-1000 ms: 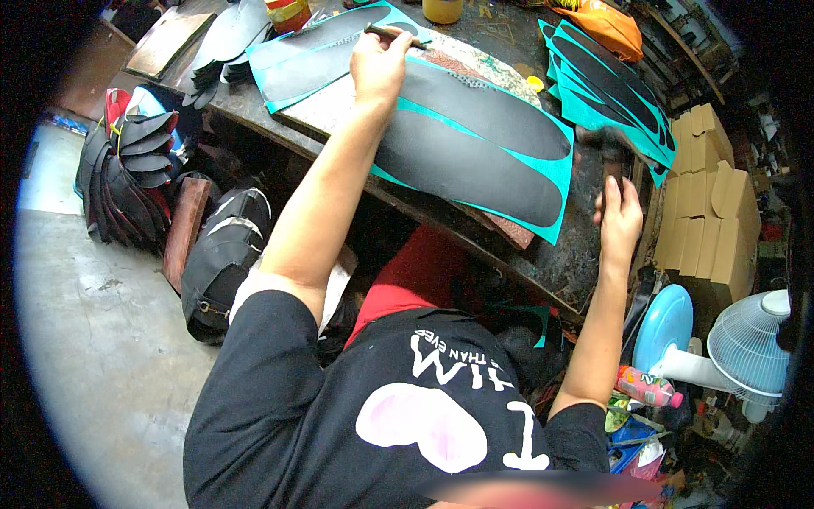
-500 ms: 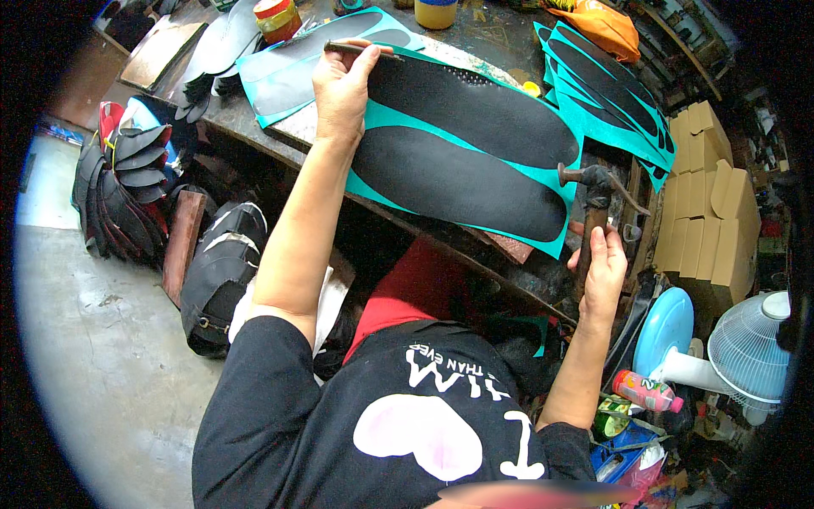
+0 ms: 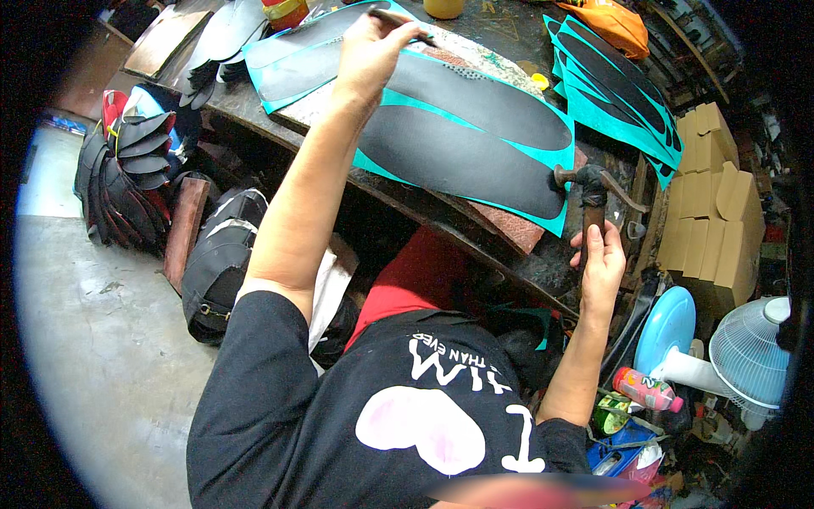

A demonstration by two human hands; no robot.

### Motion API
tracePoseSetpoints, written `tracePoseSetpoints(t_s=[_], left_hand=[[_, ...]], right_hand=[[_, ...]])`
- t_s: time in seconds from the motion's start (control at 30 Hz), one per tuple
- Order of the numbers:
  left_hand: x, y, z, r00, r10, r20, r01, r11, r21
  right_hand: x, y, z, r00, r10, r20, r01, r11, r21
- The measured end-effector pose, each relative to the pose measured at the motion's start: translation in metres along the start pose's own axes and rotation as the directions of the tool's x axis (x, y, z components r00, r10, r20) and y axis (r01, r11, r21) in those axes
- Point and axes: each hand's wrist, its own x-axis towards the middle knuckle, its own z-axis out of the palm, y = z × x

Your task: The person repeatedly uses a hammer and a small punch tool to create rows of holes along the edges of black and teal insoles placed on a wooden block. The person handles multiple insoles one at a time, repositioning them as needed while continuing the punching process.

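Observation:
My left hand (image 3: 373, 59) is raised over the far-left edge of a teal sheet (image 3: 555, 153) and pinches a thin dark metal punch (image 3: 407, 25). Its tip is up, pointing off to the right, and appears to be above the sheet rather than on it. Two long black sole shapes (image 3: 466, 161) lie side by side on the sheet, with a cluster of small holes along the far one. To the right of the sheet, my right hand (image 3: 602, 263) is closed round the handle of a hammer (image 3: 595, 199), its head beside the sheet's near-right corner.
A reddish board (image 3: 513, 227) lies under the sheet on the dark bench. More teal sheets (image 3: 615, 102) are stacked to the right, below an orange bag (image 3: 606, 25). A yellow cap (image 3: 539, 81) sits behind the sheet. Cardboard boxes (image 3: 704, 220) and a fan (image 3: 750, 348) stand right.
My left hand has lifted and moved right with the punch. The teal sheet has shifted a little left and away, baring more of the board. The hammer stays nearly in place.

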Motion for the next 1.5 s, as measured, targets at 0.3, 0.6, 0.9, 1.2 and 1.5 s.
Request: tracePoseSetpoints(t_s=[0.3, 0.6, 0.9, 1.2, 1.5], left_hand=[[0.031, -0.03, 0.05, 0.973, -0.207, 0.098, 0.226, 0.941, -0.253], [0.021, -0.043, 0.027, 0.984, 0.144, -0.109, -0.145, 0.989, 0.002], [-0.049, 0.003, -0.046, 0.979, -0.204, -0.021, 0.205, 0.979, 0.024], [-0.002, -0.023, -0.028, 0.993, -0.074, -0.091, 0.098, 0.952, 0.29], [-0.047, 0.002, 0.031, 0.994, -0.079, 0.082, 0.081, 0.996, -0.031]], right_hand=[[0.0, 0.0, 0.0, 0.999, 0.042, 0.022, -0.042, 0.999, -0.021], [0.002, 0.005, 0.0, 0.999, 0.035, 0.033, -0.035, 0.999, -0.014], [0.001, 0.001, 0.001, 0.998, 0.04, 0.04, -0.039, 0.999, -0.022], [0.004, -0.012, -0.007, 1.0, 0.0, 0.03, -0.003, 0.996, 0.088], [0.014, -0.024, 0.006, 0.998, 0.013, 0.063, -0.023, 0.987, 0.162]])
